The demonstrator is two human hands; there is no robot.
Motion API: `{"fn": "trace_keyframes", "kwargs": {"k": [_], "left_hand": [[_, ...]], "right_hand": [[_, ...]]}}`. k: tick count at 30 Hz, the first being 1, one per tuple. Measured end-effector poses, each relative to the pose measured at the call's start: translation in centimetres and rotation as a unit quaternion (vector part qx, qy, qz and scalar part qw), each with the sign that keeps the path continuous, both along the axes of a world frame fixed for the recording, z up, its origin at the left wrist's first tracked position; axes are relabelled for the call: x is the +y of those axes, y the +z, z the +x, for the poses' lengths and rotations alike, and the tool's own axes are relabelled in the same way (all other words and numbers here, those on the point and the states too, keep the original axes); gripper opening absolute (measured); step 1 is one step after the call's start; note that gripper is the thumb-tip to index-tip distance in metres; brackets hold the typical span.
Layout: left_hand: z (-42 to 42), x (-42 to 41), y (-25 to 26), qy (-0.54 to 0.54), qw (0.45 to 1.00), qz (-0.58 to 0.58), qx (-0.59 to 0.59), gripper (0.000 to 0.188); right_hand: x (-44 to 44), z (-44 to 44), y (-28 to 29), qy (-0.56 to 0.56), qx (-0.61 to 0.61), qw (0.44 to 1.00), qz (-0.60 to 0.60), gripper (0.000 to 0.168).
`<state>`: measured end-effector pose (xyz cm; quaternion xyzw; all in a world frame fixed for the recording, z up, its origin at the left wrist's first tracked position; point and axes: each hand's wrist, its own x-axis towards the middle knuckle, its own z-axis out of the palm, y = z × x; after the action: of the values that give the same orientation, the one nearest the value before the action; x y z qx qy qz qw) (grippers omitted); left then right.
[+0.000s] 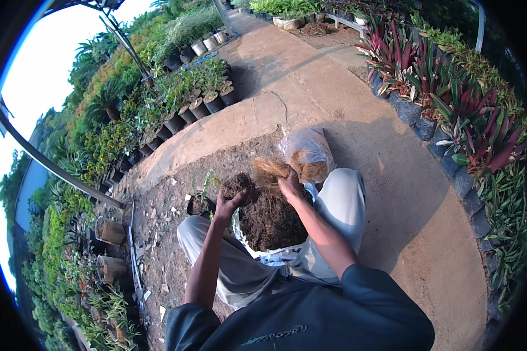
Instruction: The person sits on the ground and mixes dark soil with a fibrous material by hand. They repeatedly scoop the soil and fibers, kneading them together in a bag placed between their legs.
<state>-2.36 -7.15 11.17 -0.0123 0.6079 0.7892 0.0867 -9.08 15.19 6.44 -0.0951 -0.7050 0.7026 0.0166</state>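
My left hand (230,204) grips a dark root ball (236,185), with a thin green plant stem (208,179) rising to its left. In my right hand (290,186) is a tuft of light brown coconut fibre (270,169), held just right of the root ball. Below both hands, between my knees, an open white sack (263,253) holds dark fibrous potting mix (270,221). Beyond my right hand stands a clear plastic bag (309,145) with more brown fibre inside. A small black pot (197,205) sits by my left knee.
Rows of potted plants (197,98) line the left side of the concrete path (290,83). Purple-leaved plants in black grow bags (410,112) border the right. Broken tile pieces (162,311) and a thin pipe (134,259) lie on the soil at left.
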Motion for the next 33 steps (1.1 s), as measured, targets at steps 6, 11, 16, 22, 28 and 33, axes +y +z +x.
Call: {"fn": "trace_keyframes", "kwargs": {"k": [6, 11, 16, 22, 28, 33], "left_hand": [[2.0, 2.5, 8.0, 0.024, 0.987, -0.121, 0.104, 0.059], [1.3, 2.4, 10.7, 0.029, 0.986, -0.074, 0.143, 0.065], [3.1, 1.3, 12.2, 0.058, 0.968, -0.151, 0.191, 0.077], [2.8, -0.5, 12.0, 0.034, 0.941, -0.243, 0.234, 0.078], [0.3, 1.5, 10.7, 0.014, 0.938, -0.251, 0.239, 0.08], [-0.4, 1.0, 5.6, 0.008, 0.878, -0.394, 0.272, 0.085]], "right_hand": [[-2.5, 0.9, 3.1, -0.001, 0.093, 0.995, -0.026, 0.057], [-0.9, -2.7, 0.3, 0.007, 0.141, 0.99, -0.008, 0.055], [-3.1, 0.0, 3.5, 0.058, 0.032, 0.986, -0.152, 0.057], [-4.4, 6.3, 10.3, 0.21, -0.075, 0.946, -0.235, 0.056], [-2.8, 1.5, 1.8, 0.171, -0.073, 0.967, -0.177, 0.083], [-5.2, 3.4, 5.3, 0.17, -0.133, 0.938, -0.273, 0.084]]}}
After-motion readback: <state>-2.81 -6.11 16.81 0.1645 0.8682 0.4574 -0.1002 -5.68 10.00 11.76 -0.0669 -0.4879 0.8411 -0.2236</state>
